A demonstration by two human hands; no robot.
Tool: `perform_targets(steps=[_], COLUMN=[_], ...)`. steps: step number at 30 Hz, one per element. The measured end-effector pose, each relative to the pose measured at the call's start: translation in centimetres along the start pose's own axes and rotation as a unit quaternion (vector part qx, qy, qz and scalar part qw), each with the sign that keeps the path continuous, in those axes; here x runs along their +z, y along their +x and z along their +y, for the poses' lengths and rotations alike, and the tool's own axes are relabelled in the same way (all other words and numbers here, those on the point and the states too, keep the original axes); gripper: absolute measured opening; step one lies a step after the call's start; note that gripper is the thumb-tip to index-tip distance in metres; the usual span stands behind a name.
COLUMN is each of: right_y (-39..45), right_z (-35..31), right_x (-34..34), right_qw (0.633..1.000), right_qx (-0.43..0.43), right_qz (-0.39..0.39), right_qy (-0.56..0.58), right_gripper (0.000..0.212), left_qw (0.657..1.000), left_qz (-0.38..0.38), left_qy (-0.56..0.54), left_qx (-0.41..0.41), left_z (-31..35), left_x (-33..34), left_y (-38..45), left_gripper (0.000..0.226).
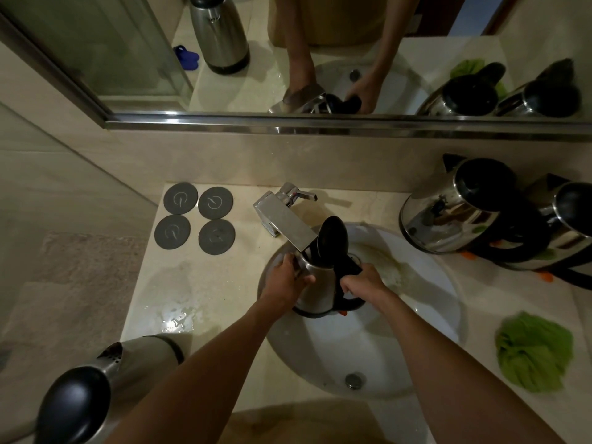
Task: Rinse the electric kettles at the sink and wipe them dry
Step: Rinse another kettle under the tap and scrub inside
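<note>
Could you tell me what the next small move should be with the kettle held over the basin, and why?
Probably lift the tap lever. The kettle sits over the sink with its lid open under the spout; the left hand steadies its body, the right hand grips the handle, and no water seems to be running.

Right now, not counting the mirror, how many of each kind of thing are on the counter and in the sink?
Kettles: 4 (held, near left, right, far right)
Grey discs: 4 (first at)
Green cloths: 1
Total: 9
</note>
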State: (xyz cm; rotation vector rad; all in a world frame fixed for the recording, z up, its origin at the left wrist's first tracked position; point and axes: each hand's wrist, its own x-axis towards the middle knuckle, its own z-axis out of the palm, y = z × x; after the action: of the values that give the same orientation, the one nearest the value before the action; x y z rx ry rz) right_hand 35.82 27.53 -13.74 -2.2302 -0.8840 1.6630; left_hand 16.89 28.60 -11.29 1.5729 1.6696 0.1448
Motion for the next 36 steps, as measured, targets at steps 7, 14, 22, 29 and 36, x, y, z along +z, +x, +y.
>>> perform_targets(steps=[7,14,22,29,36], right_y=[-0.3,0.0,-0.7,-0.9,-1.2], right_z=[-0.1,0.2,-0.4,-0.5,-0.7], right_x=[0.0,0.1,-0.1,-0.2,-0.2], right_qw=[1.0,1.0,1.0,1.0,1.0], right_qx=[-0.004,0.007,0.003,0.001,0.001], right_qz=[0.002,-0.004,-0.004,-0.007,-0.013], right_qy=[0.002,-0.004,-0.002,-0.01,0.001], right_gripper=[0.02,0.038,0.021,0.021,0.023], left_qw=[1.0,1.0,1.0,1.0,0.999], left_qz=[-0.005,-0.007,-0.005,-0.007,-0.006], left_qy=[-0.008,-0.004,-0.016,-0.019,-0.026], left_qx=[-0.006,-0.004,-0.007,-0.014,-0.019], left_z=[0.1,-0.1,-0.3,-0.3,-0.4], left_x=[0.0,0.0,0.1,0.1,0.2], left_y=[-0.1,0.0,0.1,-0.1,-0.2], left_gripper=[0.054,0.053,0.051,0.051,0.054])
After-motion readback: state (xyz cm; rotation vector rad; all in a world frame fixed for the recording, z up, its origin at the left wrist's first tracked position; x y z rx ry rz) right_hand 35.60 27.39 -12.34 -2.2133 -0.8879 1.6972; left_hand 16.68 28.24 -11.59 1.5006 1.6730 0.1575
